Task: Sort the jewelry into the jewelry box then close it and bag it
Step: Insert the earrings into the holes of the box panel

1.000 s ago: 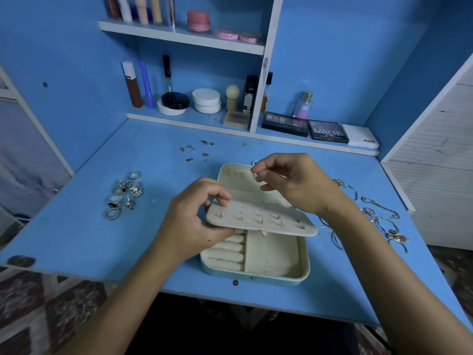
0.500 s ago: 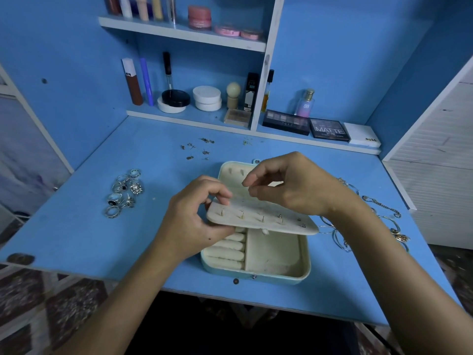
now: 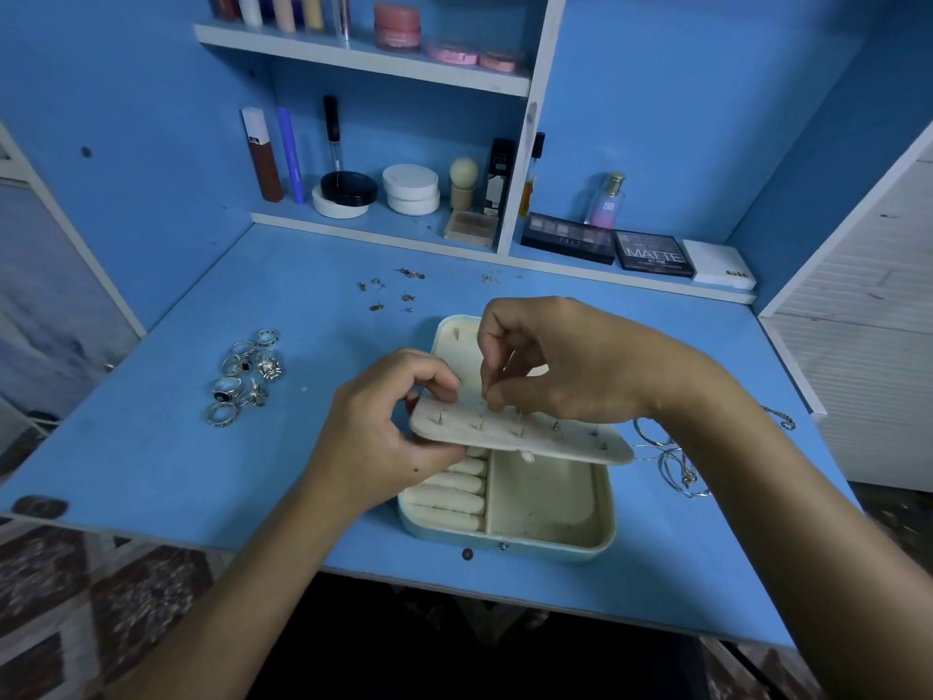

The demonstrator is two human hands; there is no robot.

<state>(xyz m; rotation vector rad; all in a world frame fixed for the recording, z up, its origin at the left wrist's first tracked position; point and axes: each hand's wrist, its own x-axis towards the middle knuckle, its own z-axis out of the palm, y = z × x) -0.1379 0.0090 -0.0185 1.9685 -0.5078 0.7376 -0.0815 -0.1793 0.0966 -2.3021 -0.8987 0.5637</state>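
An open cream jewelry box (image 3: 550, 540) lies on the blue desk, its lid (image 3: 457, 338) flat behind it. My left hand (image 3: 383, 437) grips the left end of the box's cream earring panel (image 3: 565, 442), held level over the box with several stud posts poking through it. My right hand (image 3: 570, 361) pinches something small at the panel's top face, most likely an earring, too small to make out. Ring rolls (image 3: 447, 490) show in the box's left compartment. Loose rings (image 3: 247, 376) lie at left, stud earrings (image 3: 391, 290) farther back, thin bracelets (image 3: 671, 462) at right.
The blue desk (image 3: 202, 447) ends close in front of the box. A low shelf at the back carries cosmetics, eyeshadow palettes (image 3: 606, 242) and a perfume bottle (image 3: 608, 202). A white cabinet (image 3: 873, 346) borders the desk on the right.
My right hand has dropped from above the lid down onto the earring panel, fingertips now at its top face. My left hand keeps its hold on the panel's left end.
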